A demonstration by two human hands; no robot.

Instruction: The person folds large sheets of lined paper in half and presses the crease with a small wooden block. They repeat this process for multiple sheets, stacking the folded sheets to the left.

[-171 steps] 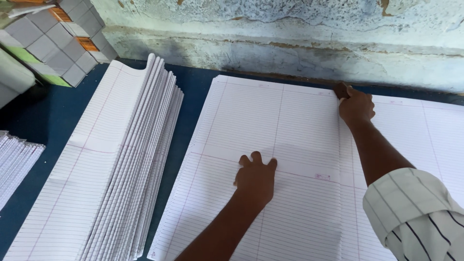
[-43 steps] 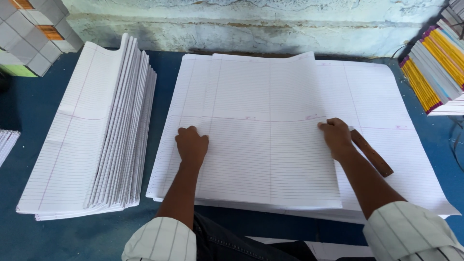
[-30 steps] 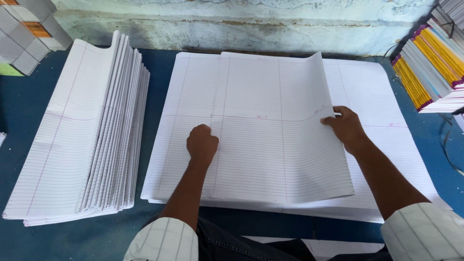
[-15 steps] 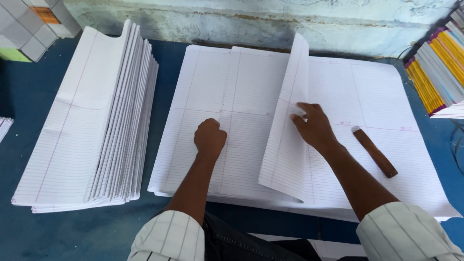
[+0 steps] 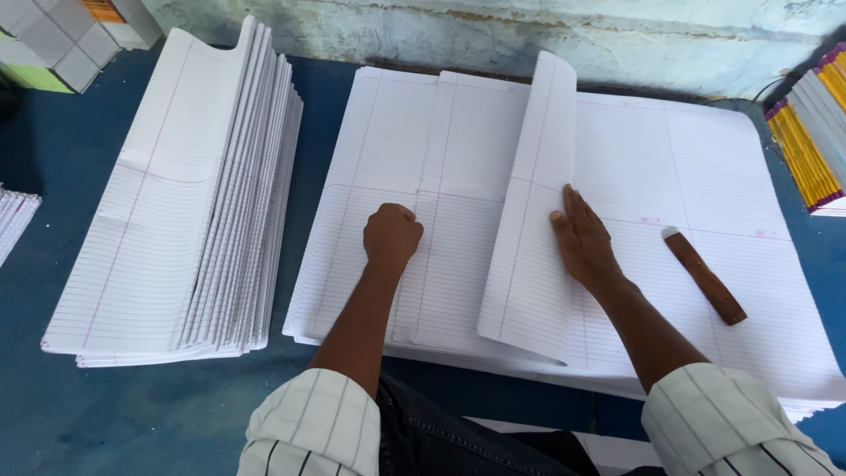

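Note:
A wide stack of large white ruled sheets [image 5: 705, 176] lies on the blue table. Its top sheet [image 5: 538, 229] is being folded over from right to left and stands curved upright at the middle. My right hand [image 5: 583, 240] lies flat with fingers together against the right side of that raised fold. My left hand [image 5: 392, 236] is a closed fist pressing down on the left half of the sheet [image 5: 397, 141]. A brown wooden stick [image 5: 705, 276] rests on the sheets just right of my right hand.
A fanned pile of folded ruled sheets [image 5: 189, 203] lies at the left. Grey and white boxes [image 5: 53, 40] stand at the far left corner, more paper [image 5: 13, 220] at the left edge, stacked notebooks [image 5: 815, 132] at the right. A worn wall [image 5: 493, 35] runs behind the blue table [image 5: 132, 414].
The top sheet's right edge has been lifted and carried leftward by my right hand, from lying flat to a standing fold. My left fist has stayed pressing the left half.

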